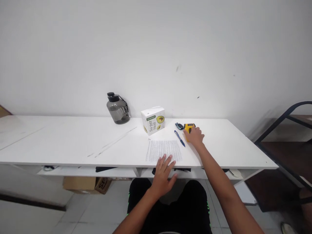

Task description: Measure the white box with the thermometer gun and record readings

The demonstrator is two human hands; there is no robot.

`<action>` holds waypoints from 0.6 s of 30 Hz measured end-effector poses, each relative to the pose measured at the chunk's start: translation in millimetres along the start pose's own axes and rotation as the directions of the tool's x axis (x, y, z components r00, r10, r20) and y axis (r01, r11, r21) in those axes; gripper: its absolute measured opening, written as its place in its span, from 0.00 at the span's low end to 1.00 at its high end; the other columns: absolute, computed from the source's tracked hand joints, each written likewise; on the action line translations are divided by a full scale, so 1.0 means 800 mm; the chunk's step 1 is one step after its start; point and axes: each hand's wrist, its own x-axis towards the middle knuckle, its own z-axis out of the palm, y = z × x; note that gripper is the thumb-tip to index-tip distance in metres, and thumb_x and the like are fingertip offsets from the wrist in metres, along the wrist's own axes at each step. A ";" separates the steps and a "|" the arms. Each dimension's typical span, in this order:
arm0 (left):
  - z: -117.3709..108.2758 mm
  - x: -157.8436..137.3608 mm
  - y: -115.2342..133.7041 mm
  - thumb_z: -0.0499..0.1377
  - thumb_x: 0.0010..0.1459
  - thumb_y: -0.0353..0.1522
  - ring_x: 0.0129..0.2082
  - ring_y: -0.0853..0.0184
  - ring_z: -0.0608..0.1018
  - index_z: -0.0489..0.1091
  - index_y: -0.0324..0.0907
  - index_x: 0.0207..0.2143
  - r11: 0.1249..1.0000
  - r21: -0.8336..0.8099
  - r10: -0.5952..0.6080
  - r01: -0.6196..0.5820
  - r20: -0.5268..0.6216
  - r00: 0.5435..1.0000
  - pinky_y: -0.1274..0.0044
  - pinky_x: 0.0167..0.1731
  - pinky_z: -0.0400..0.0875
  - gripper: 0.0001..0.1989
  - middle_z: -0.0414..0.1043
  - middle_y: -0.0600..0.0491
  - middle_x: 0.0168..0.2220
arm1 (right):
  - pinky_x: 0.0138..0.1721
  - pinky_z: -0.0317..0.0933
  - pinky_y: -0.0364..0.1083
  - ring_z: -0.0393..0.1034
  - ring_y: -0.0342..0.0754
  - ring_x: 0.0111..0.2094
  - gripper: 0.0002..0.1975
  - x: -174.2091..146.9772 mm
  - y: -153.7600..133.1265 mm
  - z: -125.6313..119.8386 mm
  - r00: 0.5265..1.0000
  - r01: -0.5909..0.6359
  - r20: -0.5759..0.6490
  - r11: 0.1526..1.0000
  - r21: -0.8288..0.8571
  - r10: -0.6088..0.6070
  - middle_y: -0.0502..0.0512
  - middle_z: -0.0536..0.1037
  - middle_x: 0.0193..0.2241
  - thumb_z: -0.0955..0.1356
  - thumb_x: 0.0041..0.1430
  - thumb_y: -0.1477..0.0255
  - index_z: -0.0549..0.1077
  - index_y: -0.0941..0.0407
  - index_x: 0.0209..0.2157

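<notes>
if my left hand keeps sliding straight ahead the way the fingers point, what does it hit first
The left hand rests on the printed sheet, fingers aimed away and slightly right. Past the paper, the blue pen probably comes first, though depth is hard to judge.

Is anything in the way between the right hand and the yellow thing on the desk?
Nothing visible is. The right hand already rests on the yellow gadget. The blue pen lies just beside it, to the left, not between them.

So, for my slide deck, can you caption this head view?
Seated at a white desk, left hand rests on a printed sheet while right hand touches a yellow device.
</notes>
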 end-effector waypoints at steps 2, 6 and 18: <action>-0.008 0.016 -0.020 0.55 0.61 0.33 0.68 0.51 0.53 0.57 0.44 0.60 0.996 -0.005 -0.084 0.084 -0.137 0.987 0.54 0.61 0.54 0.25 0.58 0.41 0.63 | 0.50 0.57 0.58 0.64 0.62 0.53 0.35 0.019 -0.006 0.002 0.991 -0.041 0.122 0.997 -0.059 0.048 0.70 0.70 0.50 0.63 0.58 0.50 0.67 0.64 0.54; -0.026 0.086 -0.098 0.60 0.58 0.40 0.66 0.49 0.53 0.48 0.44 0.65 0.877 -0.172 -0.481 0.449 -0.290 0.827 0.52 0.61 0.53 0.37 0.52 0.38 0.64 | 0.45 0.62 0.52 0.70 0.60 0.48 0.31 0.031 -0.007 0.012 0.964 -0.058 0.260 0.998 0.006 0.054 0.67 0.74 0.47 0.69 0.52 0.54 0.70 0.63 0.50; 0.000 0.169 -0.251 0.69 0.45 0.43 0.45 0.55 0.78 0.63 0.41 0.51 0.457 -0.588 -0.761 0.667 0.130 0.636 0.60 0.45 0.74 0.34 0.73 0.41 0.48 | 0.32 0.67 0.43 0.75 0.48 0.33 0.16 0.026 0.017 0.014 0.993 -0.068 0.118 0.704 0.707 -0.023 0.57 0.78 0.34 0.57 0.60 0.66 0.70 0.58 0.41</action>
